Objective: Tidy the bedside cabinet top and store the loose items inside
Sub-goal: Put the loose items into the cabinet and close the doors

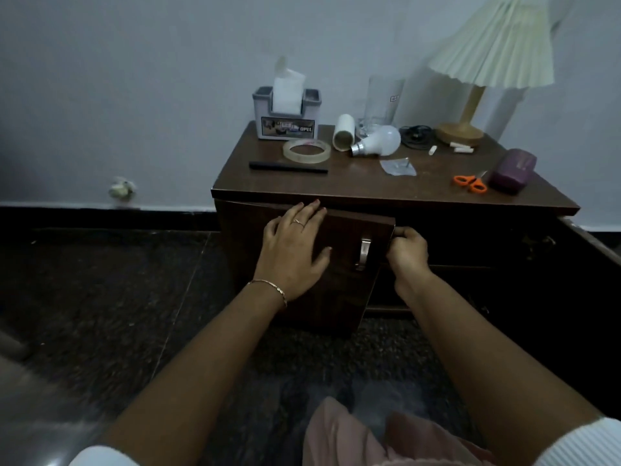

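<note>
A dark wooden bedside cabinet (369,191) stands against the wall. Its left door (342,290) hangs partly ajar, with a metal handle (363,253). My left hand (295,243) lies flat and spread on the door's front. My right hand (408,252) curls around the door's free edge. The right side of the cabinet is dark and open. On top lie a tape roll (305,151), a black stick (288,167), a white tube (344,132), a light bulb (378,141), a foil packet (398,166), orange scissors (470,183) and a purple case (512,169).
A grey tissue holder (287,114), a clear glass (381,105), a coiled black cable (416,136) and a pleated lamp (490,58) stand at the back. Small white pieces (462,148) lie near the lamp base. Dark floor lies in front; a crumpled scrap (122,190) sits by the skirting.
</note>
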{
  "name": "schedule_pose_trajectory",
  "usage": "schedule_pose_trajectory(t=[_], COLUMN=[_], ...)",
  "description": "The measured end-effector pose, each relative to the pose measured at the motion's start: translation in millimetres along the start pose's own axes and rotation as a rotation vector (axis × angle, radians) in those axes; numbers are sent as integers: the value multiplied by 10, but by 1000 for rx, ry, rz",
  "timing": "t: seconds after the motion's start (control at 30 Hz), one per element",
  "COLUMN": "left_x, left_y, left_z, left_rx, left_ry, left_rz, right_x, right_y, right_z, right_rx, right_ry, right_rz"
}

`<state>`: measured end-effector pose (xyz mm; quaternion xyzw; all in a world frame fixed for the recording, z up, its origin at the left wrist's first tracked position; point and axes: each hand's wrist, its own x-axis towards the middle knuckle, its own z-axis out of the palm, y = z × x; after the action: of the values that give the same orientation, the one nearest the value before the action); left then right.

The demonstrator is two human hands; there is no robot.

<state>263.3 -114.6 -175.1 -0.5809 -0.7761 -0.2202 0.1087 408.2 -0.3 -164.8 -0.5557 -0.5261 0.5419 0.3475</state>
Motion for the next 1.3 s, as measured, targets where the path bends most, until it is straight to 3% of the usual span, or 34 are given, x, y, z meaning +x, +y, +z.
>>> schedule_pose_trajectory(t=[0.1, 0.27, 0.4, 0.63, 0.87, 0.97, 1.03, 1.13, 1.3], left_x=[1, 59, 159, 119, -75, -180, -224, -289, -417], left_y=[-54, -46, -95, -254, -321, -395, -438, -534, -776], left_z=[-43, -284, -498, -643, -758, -751, -758, -755, -863], left_rx=[-36, -182, -289, -326, -304, -352, -414, -714, -818], left_ry=[40, -10, -174, -308, -340, -252, -335, -504, -550], left_rz=[-20, -77, -167, -112, -117, -247, -429, -672, -703], right_x=[-84, -255, -288, -419, -605, -651, -688, -752, -954], right_y=[49, 31, 3, 107, 240, 301, 312, 325, 315], right_z=[-85, -282, -363, -287, 21, 137, 244, 458, 889], right_rx=[72, 26, -119, -231, -241, -242, -223, -250, -282], right_ry=[1, -176, -429, -888, -1141, -1200, -1264, -1312, -1339], right_rz=[32, 104, 195, 222, 289, 280, 275, 265, 221])
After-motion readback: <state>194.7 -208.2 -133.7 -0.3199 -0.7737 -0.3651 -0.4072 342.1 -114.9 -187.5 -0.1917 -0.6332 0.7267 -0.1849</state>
